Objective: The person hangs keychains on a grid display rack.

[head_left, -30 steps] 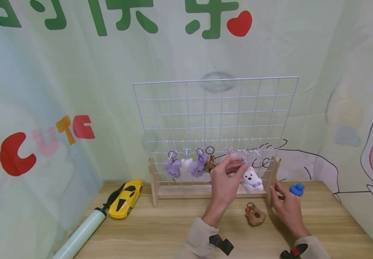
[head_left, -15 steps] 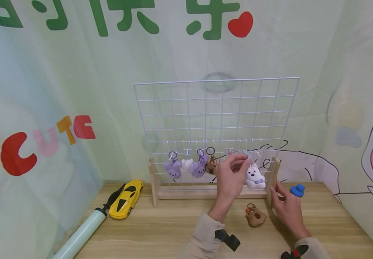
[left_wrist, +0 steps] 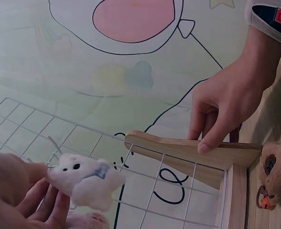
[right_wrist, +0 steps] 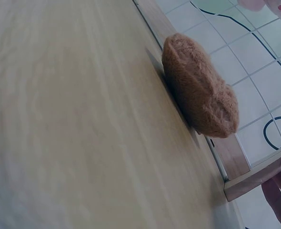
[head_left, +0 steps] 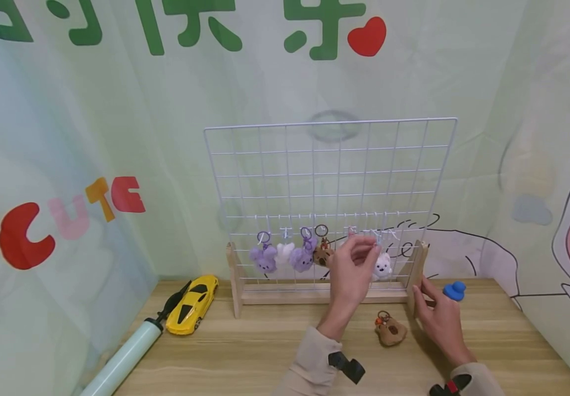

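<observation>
In the head view, my left hand (head_left: 351, 275) pinches the top of a white plush dog keychain (head_left: 383, 266) at a hook on the white wire grid rack (head_left: 332, 170). My fingers partly cover the dog; in the left wrist view the plush dog (left_wrist: 85, 181) shows its blue bow, close to the wires. Whether its ring is over the hook is hidden. My right hand (head_left: 438, 319) grips the rack's right wooden foot (head_left: 416, 275), thumb on the near side. On the table before the rack lies a brown plush keychain (head_left: 390, 331).
Purple plush keychains (head_left: 264, 258), a white one (head_left: 285, 253) and a brown one (head_left: 322, 254) hang along the rack's left half. A yellow toy car (head_left: 193, 304) and a pale green pump (head_left: 126, 357) lie at left. A blue knob-shaped object (head_left: 455, 290) stands behind my right hand.
My left hand has moved slightly right and up toward the hook. The white plush dog has swung and turned, now largely behind my fingers. My right hand stays on the wooden foot.
</observation>
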{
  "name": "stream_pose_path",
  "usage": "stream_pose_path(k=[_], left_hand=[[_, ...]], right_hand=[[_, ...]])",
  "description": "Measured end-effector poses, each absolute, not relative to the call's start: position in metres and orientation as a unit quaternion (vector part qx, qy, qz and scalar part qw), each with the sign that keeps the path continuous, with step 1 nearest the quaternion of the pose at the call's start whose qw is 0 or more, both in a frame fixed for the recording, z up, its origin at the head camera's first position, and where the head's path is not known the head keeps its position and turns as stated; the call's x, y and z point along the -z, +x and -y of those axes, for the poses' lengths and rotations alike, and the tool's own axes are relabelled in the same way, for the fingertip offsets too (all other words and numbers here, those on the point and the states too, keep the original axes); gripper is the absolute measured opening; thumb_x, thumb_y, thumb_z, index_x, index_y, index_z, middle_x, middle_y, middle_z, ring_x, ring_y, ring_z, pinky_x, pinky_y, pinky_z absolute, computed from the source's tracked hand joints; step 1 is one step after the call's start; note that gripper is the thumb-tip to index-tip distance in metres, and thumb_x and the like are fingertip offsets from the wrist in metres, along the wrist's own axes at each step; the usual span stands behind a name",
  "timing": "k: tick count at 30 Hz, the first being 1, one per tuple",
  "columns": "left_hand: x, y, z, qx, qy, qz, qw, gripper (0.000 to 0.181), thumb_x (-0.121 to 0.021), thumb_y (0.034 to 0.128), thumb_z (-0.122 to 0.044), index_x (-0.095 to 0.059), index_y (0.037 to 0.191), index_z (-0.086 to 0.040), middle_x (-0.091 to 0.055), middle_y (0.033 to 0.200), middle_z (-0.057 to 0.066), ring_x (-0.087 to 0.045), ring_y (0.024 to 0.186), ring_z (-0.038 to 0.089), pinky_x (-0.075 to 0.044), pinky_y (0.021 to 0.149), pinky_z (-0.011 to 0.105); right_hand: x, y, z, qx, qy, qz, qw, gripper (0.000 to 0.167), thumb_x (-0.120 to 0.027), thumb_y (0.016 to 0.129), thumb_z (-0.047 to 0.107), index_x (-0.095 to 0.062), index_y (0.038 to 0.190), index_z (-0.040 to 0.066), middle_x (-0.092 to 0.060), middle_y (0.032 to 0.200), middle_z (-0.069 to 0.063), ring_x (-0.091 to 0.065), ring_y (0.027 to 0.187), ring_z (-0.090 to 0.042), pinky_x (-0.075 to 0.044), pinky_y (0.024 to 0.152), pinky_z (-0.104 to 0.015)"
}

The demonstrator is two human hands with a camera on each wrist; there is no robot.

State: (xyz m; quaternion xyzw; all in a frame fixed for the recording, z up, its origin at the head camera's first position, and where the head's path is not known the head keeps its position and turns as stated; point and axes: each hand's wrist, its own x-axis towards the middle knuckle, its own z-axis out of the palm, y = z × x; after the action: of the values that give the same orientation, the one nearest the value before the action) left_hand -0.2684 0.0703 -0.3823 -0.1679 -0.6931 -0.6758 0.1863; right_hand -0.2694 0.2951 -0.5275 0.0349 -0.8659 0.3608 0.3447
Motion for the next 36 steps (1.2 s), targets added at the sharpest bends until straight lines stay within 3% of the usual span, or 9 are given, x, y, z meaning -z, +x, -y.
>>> stream_pose_path(k=[6, 9, 11, 13, 29, 36], left_hand=[[0.387, -0.266, -0.064, 0.653, -0.186, 0.700, 0.222, 0.020, -0.077, 0.0982, -0.003, -0.076, 0.118, -0.004, -0.081, 0.116, 0.016, -0.080, 0.106, 0.017, -0.062, 0.096, 0.022], [0.391, -0.263, -0.058, 0.643, -0.200, 0.696, 0.251, 0.016, -0.076, 0.0993, -0.003, -0.076, 0.116, -0.002, -0.081, 0.113, 0.016, -0.080, 0.106, 0.017, -0.063, 0.097, 0.023], [0.394, -0.261, -0.053, 0.636, -0.210, 0.694, 0.264, 0.014, -0.077, 0.0993, -0.003, -0.076, 0.113, -0.003, -0.082, 0.110, 0.013, -0.080, 0.103, 0.017, -0.064, 0.096, 0.024], [0.400, -0.259, -0.049, 0.627, -0.218, 0.699, 0.265, 0.012, -0.077, 0.0992, -0.005, -0.077, 0.111, -0.006, -0.083, 0.107, 0.009, -0.080, 0.099, 0.015, -0.064, 0.093, 0.024], [0.473, -0.262, -0.059, 0.522, -0.288, 0.800, 0.073, 0.010, -0.076, 0.1015, -0.009, -0.079, 0.111, -0.011, -0.084, 0.107, 0.000, -0.073, 0.093, -0.003, -0.061, 0.088, 0.016], [0.493, -0.263, -0.057, 0.354, -0.347, 0.868, 0.008, 0.029, -0.065, 0.1082, -0.014, -0.073, 0.136, -0.012, -0.077, 0.133, -0.001, -0.071, 0.124, 0.008, -0.055, 0.106, 0.020]], right_hand=[[0.528, -0.268, -0.294, -0.360, 0.035, 0.867, 0.343, 0.045, -0.071, 0.105, 0.010, -0.063, 0.147, -0.003, -0.077, 0.121, -0.030, -0.076, 0.110, -0.051, -0.065, 0.076, -0.050], [0.528, -0.268, -0.294, -0.362, 0.035, 0.867, 0.341, 0.044, -0.072, 0.104, 0.010, -0.063, 0.146, -0.003, -0.077, 0.121, -0.030, -0.076, 0.109, -0.051, -0.065, 0.076, -0.023], [0.528, -0.267, -0.294, -0.365, 0.036, 0.866, 0.341, 0.044, -0.072, 0.104, 0.009, -0.064, 0.146, -0.003, -0.077, 0.120, -0.030, -0.076, 0.109, -0.051, -0.055, 0.076, -0.003], [0.529, -0.267, -0.294, -0.368, 0.037, 0.864, 0.341, 0.044, -0.072, 0.104, 0.009, -0.064, 0.145, -0.003, -0.077, 0.120, -0.030, -0.076, 0.109, -0.051, -0.042, 0.076, 0.009], [0.529, -0.268, -0.294, -0.369, 0.032, 0.861, 0.349, 0.041, -0.072, 0.104, 0.008, -0.066, 0.143, -0.002, -0.079, 0.115, -0.029, -0.076, 0.107, -0.050, -0.036, 0.078, 0.011], [0.528, -0.267, -0.293, -0.369, 0.030, 0.861, 0.348, 0.041, -0.071, 0.104, 0.008, -0.066, 0.143, -0.004, -0.078, 0.116, -0.029, -0.076, 0.108, -0.050, -0.035, 0.078, 0.011]])
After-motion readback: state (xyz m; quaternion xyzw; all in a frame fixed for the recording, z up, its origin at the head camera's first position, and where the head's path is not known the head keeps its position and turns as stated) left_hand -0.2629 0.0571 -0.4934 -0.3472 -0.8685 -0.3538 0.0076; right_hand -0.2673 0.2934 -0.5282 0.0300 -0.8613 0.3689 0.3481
